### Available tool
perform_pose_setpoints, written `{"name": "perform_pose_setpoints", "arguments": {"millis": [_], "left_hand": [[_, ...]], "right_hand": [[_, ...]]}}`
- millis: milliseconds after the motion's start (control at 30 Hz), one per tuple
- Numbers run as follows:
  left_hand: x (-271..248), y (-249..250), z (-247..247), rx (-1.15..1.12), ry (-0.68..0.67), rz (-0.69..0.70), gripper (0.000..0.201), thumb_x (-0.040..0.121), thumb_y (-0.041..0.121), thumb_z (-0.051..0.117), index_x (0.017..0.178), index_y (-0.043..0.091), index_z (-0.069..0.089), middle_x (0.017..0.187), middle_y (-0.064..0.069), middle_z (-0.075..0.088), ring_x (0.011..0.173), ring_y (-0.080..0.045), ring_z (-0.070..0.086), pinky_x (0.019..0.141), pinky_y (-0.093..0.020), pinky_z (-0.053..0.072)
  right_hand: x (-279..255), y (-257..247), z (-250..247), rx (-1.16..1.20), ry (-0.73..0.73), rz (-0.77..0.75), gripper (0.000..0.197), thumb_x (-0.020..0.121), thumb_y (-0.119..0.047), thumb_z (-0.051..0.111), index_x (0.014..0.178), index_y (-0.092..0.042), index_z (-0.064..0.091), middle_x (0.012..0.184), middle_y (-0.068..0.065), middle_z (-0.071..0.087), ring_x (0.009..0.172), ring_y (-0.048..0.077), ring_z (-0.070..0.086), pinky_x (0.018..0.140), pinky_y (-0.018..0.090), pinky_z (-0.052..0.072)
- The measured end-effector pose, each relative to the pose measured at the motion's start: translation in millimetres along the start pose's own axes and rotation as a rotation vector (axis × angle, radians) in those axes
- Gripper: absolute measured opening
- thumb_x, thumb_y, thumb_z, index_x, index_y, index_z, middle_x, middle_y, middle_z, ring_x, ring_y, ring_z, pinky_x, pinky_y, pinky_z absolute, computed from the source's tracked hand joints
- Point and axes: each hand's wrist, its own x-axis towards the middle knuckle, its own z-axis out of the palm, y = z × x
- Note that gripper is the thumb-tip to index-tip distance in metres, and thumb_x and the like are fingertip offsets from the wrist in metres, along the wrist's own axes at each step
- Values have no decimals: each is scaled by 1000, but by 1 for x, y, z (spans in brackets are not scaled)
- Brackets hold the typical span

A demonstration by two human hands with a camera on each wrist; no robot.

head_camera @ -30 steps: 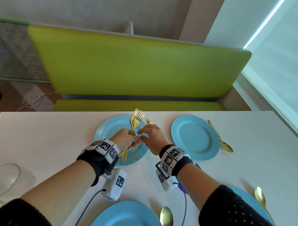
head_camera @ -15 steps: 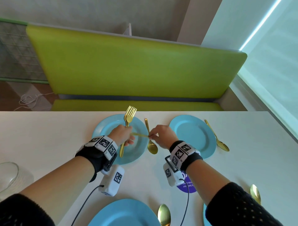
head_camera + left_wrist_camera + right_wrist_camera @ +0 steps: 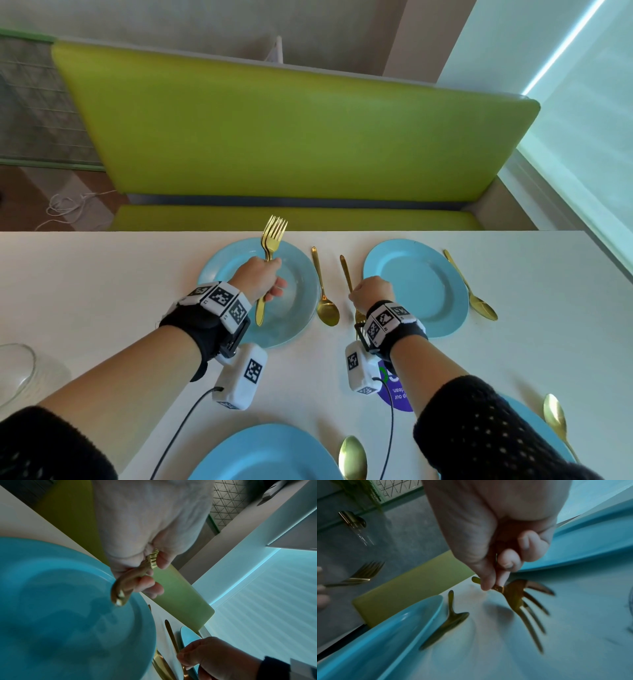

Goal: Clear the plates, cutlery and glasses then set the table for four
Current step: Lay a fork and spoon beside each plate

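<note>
Laying forks: the right hand (image 3: 371, 291) pinches a fork (image 3: 518, 599) low between the two plates (image 3: 421, 287) along the table's far edge, seemingly about to set it down, while the left hand (image 3: 258, 279) grips spare forks (image 3: 272, 240)

Head view: bright, even daylight enters from the window (image 3: 582, 113) at right, with a glare streak along its frame. Wide-angle distortion bends the bench back (image 3: 291, 130) and the table (image 3: 102, 291) edge. Soft shadows fall beside the plates. Both wrist views are dim and blue-tinted. The right wrist view shows motion blur on the fork (image 3: 522, 604); the left wrist view blurs the near plate (image 3: 60, 608).
</note>
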Motion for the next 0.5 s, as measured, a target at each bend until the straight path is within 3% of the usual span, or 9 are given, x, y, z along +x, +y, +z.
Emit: {"name": "perform_pose_setpoints", "arguments": {"millis": [167,333,500], "left_hand": [[0,-1,4,0,-8,-3,25,100,28,37,102,6,48,76,-7,62,59,-17,53,50,-24,39],[1,-2,5,8,0,-2,28,100,31,37,104,6,48,75,-6,62,59,-16,53,50,-24,40],[1,-4,4,4,8,-8,26,100,31,38,105,7,47,77,-6,62,60,-16,54,50,-24,40]], "right_hand": [[2,-3,2,-41,15,31,18,85,-10,52,93,-6,67,81,7,60,74,25,57,68,28,51],[2,-2,0,-36,85,55,16,83,-11,55,95,-9,64,93,9,67,87,28,66,70,30,52],[6,3,-5,48,128,96,33,81,-24,64,108,-10,53,104,9,65,95,29,64,77,34,52]]}}
